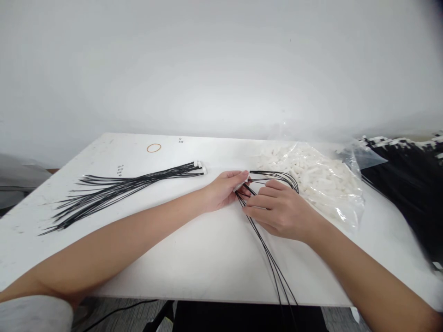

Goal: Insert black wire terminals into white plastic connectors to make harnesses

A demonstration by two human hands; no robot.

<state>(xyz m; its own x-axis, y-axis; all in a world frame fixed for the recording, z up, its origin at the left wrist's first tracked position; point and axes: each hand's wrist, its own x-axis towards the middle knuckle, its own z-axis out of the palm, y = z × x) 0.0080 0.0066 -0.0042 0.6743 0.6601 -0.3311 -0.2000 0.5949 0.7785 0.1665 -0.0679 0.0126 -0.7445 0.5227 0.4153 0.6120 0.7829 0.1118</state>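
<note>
Over the middle of the white table, my left hand (pixel 226 190) pinches a small white connector (pixel 239 185) between thumb and fingers. Thin black wires (pixel 265 246) run from it, some hanging down past the table's front edge, others looping to the right. My right hand (pixel 278 207) is closed around the wires just beside the connector; its fingertips are partly hidden. To the left lies a bundle of black wires (pixel 138 182) with white connectors (pixel 200 167) on its right end and loose ends fanned out leftward.
A clear plastic bag (pixel 321 177) full of small white parts lies to the right. Beyond it is a large pile of black wires (pixel 401 180) with white ends. A rubber band (pixel 154 148) lies near the back of the table (pixel 194 258), below a plain wall (pixel 207 69).
</note>
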